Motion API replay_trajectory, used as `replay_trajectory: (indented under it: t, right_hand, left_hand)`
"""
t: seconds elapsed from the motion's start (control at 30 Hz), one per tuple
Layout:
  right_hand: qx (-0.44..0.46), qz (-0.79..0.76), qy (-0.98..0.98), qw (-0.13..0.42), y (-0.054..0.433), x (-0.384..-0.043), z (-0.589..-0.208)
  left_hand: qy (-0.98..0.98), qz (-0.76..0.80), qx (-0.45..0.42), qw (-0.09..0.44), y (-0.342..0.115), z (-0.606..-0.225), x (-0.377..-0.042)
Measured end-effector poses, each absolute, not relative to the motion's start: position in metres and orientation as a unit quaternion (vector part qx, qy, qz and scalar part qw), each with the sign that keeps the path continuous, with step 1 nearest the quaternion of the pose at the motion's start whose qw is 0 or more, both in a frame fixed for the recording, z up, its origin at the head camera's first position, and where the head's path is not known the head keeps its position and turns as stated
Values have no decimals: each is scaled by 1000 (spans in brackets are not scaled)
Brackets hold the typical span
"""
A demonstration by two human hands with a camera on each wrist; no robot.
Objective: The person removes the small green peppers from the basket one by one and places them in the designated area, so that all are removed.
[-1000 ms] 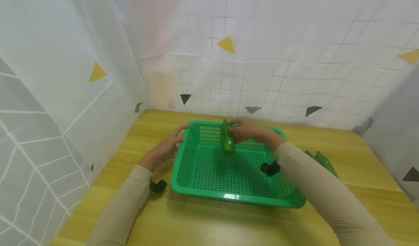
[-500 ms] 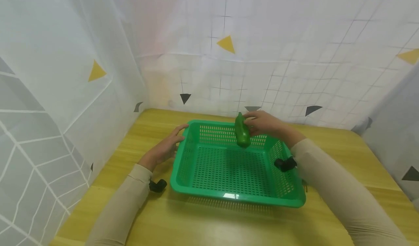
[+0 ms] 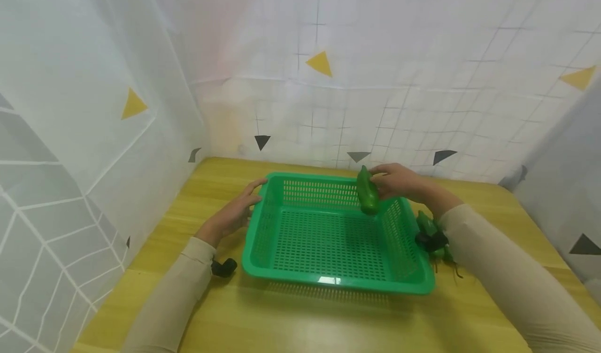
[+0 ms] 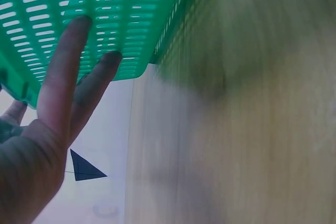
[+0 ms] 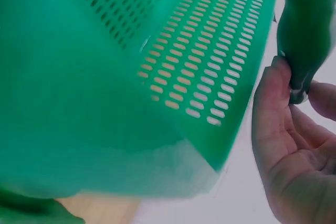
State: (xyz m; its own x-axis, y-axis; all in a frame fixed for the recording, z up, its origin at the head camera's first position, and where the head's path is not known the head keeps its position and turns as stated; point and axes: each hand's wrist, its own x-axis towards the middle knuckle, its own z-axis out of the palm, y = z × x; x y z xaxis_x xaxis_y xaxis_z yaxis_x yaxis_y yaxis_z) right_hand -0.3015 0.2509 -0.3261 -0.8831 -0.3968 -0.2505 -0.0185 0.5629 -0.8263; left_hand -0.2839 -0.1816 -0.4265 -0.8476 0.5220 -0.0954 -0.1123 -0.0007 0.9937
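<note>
In the head view, a glossy green pepper (image 3: 367, 192) hangs above the back right part of a green plastic basket (image 3: 338, 286). My right hand (image 3: 396, 181) pinches it near its upper end. The right wrist view shows the pepper (image 5: 307, 24) tapered at that end, with my thumb and fingertips around it. At the basket's left side is my left hand (image 3: 232, 215). Its fingers (image 4: 60, 77) lie mostly straight against the outside of the slotted wall (image 4: 115, 19), and one reaches the rim.
More green peppers (image 3: 424, 221) lie on the wooden table (image 3: 300, 324) right of the basket, partly behind my right wrist's black camera (image 3: 431, 241). Another black camera (image 3: 224, 267) sits on my left wrist. White patterned sheeting (image 3: 281, 108) rises behind the table.
My right hand has carried the pepper rightward over the basket, from the back middle toward the back right corner. The left hand has stayed at the basket's left side.
</note>
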Motion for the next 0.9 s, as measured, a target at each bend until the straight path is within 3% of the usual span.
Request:
replay_trajectory:
  t: [0.9]
  right_hand:
    - [-100,-453,870,169,334,-277,-346]
  left_hand:
    - [681,681,148,228,-188,-427,-283]
